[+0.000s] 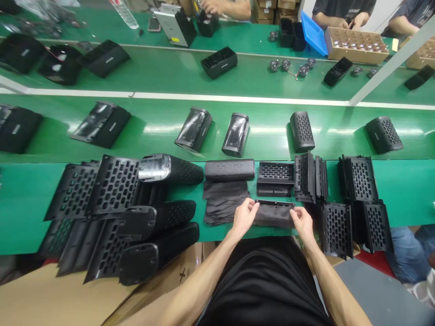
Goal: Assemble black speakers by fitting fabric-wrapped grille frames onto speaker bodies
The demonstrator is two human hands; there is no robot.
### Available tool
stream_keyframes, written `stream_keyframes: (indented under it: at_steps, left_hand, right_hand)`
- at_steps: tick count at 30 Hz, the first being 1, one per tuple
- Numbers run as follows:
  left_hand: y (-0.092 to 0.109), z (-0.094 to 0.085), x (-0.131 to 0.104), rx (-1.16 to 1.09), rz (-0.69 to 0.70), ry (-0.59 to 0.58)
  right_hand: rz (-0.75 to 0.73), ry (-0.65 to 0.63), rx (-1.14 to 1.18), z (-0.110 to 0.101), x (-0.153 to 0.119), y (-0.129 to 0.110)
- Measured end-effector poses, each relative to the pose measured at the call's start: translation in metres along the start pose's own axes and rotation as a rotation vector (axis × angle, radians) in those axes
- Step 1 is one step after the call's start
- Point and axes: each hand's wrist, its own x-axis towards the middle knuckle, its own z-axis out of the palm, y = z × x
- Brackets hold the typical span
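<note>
A black fabric piece (273,216) lies over a black perforated grille panel (274,203), whose holed edge shows along the top. My left hand (245,213) pinches the left upper corner of the fabric. At its opposite corner my right hand (303,222) also pinches, thumb and fingers together. Just left of my left hand is a loose pile of black fabric pieces (222,203), below a fabric-covered grille (229,170). Beyond my hands, perforated grilles (276,172) are stacked, and a row of them stands on edge (305,176).
More grille stacks (362,179) stand at right. Grilles (115,185) and long black housings (170,217) crowd the left. Black speaker bodies (236,135) sit spaced along the green conveyor (156,145). Across it, people work beside a carton of speaker drivers (356,52). A white post (384,68) slants at right.
</note>
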Motion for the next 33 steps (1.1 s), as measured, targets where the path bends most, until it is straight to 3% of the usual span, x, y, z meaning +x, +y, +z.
stream_keyframes:
  at_steps: [5, 13, 25, 33]
  left_hand:
    - [0.012, -0.02, -0.002, -0.152, 0.02, -0.064]
    - [0.034, -0.035, -0.009, -0.367, 0.043, -0.038]
    - [0.045, -0.033, -0.007, -0.489, 0.075, -0.035]
    - [0.041, -0.036, -0.008, -0.511, 0.069, -0.048]
  right_hand:
    - [-0.007, -0.138, 0.139, -0.011, -0.01, -0.029]
    - [-0.062, -0.162, 0.217, -0.015, -0.013, -0.062]
    - [-0.119, -0.139, 0.245, -0.016, -0.014, -0.075]
    - [-0.123, -0.128, 0.26, -0.014, -0.014, -0.077]
